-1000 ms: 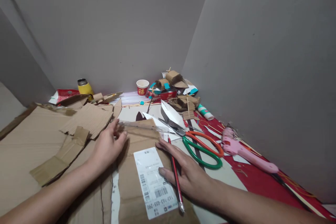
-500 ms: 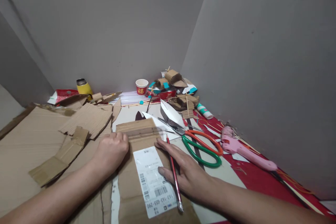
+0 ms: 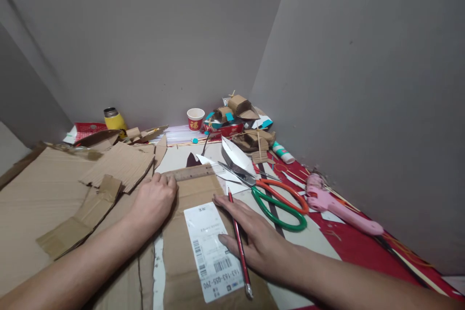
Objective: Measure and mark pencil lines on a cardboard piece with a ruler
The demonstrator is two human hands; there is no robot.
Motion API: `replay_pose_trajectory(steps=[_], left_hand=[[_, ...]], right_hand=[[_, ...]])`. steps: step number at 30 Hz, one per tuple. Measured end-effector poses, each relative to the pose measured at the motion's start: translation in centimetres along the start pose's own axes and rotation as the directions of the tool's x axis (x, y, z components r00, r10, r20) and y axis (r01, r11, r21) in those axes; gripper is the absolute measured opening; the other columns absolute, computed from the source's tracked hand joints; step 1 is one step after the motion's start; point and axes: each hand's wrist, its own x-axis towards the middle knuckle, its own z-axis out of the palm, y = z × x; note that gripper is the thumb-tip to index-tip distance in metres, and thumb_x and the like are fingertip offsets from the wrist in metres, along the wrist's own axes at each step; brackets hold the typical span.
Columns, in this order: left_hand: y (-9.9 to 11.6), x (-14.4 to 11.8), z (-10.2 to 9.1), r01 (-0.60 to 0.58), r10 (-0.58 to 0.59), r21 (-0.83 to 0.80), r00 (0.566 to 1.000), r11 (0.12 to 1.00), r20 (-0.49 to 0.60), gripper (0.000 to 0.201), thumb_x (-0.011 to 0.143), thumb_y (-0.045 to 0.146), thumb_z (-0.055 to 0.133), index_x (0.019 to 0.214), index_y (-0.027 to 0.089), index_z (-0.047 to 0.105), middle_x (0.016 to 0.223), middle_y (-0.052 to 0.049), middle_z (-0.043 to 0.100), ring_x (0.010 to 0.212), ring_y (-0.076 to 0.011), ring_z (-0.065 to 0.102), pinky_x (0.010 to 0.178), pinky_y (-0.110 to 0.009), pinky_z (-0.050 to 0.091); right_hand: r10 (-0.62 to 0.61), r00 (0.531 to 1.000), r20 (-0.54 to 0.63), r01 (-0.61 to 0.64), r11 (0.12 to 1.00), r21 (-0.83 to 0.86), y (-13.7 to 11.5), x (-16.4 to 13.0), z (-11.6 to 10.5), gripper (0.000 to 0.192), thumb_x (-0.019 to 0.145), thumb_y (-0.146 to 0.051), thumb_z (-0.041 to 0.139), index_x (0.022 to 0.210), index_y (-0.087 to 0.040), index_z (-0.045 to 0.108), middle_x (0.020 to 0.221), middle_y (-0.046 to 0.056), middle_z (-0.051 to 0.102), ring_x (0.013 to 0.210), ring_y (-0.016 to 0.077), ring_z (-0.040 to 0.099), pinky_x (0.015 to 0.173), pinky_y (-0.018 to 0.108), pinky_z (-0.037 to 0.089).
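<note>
My left hand (image 3: 156,198) is closed, its curled fingers pressed on the left end of a see-through ruler (image 3: 194,173). The ruler lies across the far end of a brown cardboard piece (image 3: 183,247). That piece bears a white shipping label (image 3: 210,252) with barcodes. At the right edge of the cardboard rests my right hand (image 3: 250,235), thumb and index finger apart. A red-and-black pencil (image 3: 240,254) crosses them, loosely held, its point away from me. Just beyond this hand lie scissors (image 3: 279,203) with one orange and one green handle, blades parted.
Cardboard scraps (image 3: 119,164) cover the left side. A pink glue gun (image 3: 341,210) lies on the red surface at right. Behind stand a yellow bottle (image 3: 115,121), a paper cup (image 3: 195,119) and small cardboard models (image 3: 240,106). White paper (image 3: 236,155) lies past the scissors.
The ruler has shifted slightly away from me to the cardboard's far end, and my left hand has gone with it. My right hand and the pencil have hardly moved.
</note>
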Motion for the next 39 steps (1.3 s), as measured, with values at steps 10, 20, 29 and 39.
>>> replay_pose_trajectory(steps=[10, 20, 29, 39], left_hand=[[0.9, -0.8, 1.3, -0.005, 0.003, -0.076, 1.0, 0.997, -0.031, 0.064, 0.094, 0.051, 0.04, 0.135, 0.003, 0.05, 0.138, -0.025, 0.052, 0.129, -0.0381, 0.046, 0.106, -0.051, 0.037], [1.9, -1.4, 0.5, -0.069, 0.063, -0.113, 0.997, 0.991, -0.054, 0.052, 0.095, 0.042, 0.043, 0.128, 0.005, 0.056, 0.119, -0.022, 0.064, 0.112, -0.0359, 0.057, 0.093, -0.05, 0.048], [1.5, -1.4, 0.8, -0.105, 0.082, -0.183, 0.989, 0.977, -0.125, 0.042, 0.094, 0.036, 0.044, 0.117, 0.006, 0.061, 0.11, -0.02, 0.066, 0.106, -0.034, 0.059, 0.088, -0.048, 0.051], [1.6, -1.8, 1.5, -0.261, 0.192, -0.331, 0.955, 0.907, -0.227, 0.026, 0.093, 0.028, 0.048, 0.105, 0.013, 0.066, 0.107, -0.014, 0.071, 0.101, -0.0303, 0.063, 0.087, -0.047, 0.053]], right_hand=[[0.029, 0.999, -0.039, -0.027, 0.998, 0.053, 0.2, -0.2, 0.2, 0.062, 0.088, -0.027, 0.058, 0.145, -0.016, 0.038, 0.14, 0.019, 0.053, 0.131, 0.0306, 0.048, 0.108, 0.052, 0.043], [0.513, 0.858, -0.016, -0.382, 0.659, 0.648, -0.2, 1.4, -0.2, 0.062, 0.085, -0.036, 0.061, 0.14, -0.017, 0.04, 0.138, 0.02, 0.053, 0.124, 0.0281, 0.056, 0.106, 0.049, 0.045], [0.549, 0.835, -0.025, -0.356, 0.576, 0.736, 0.3, 1.7, -0.4, 0.06, 0.078, -0.039, 0.068, 0.13, -0.017, 0.046, 0.124, 0.018, 0.062, 0.114, 0.0274, 0.061, 0.103, 0.049, 0.047], [0.156, 0.933, -0.325, -0.134, 0.987, 0.087, 1.1, 1.1, -1.2, 0.044, 0.09, -0.026, 0.055, 0.134, -0.022, 0.05, 0.13, 0.014, 0.061, 0.122, 0.0293, 0.057, 0.103, 0.053, 0.046]])
